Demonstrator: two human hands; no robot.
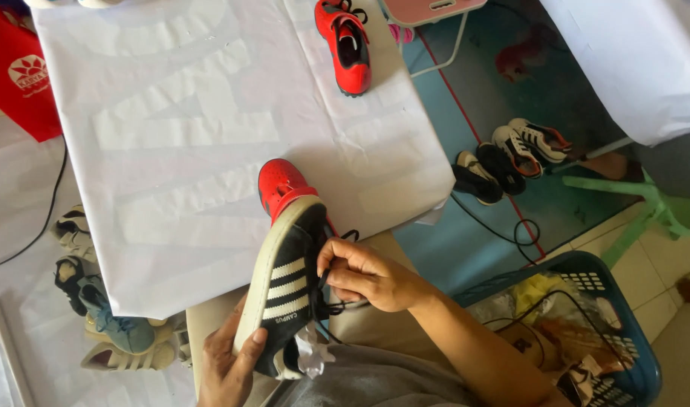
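While the left hand grips the dark striped sneaker at the desk's six o'clock edge, right-hand fingers pinch its black lace. Lacing looks partly done; a red shoe waits at twelve o'clock.

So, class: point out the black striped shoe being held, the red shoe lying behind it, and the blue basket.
Black striped shoe (284, 290), head view, on its striped side.
Red shoe (281, 185), head view, on its toe.
Blue basket (631, 332), head view, on its right rim.

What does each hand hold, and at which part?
Left hand holds the black sneaker by its heel end; right hand pinches its black lace.
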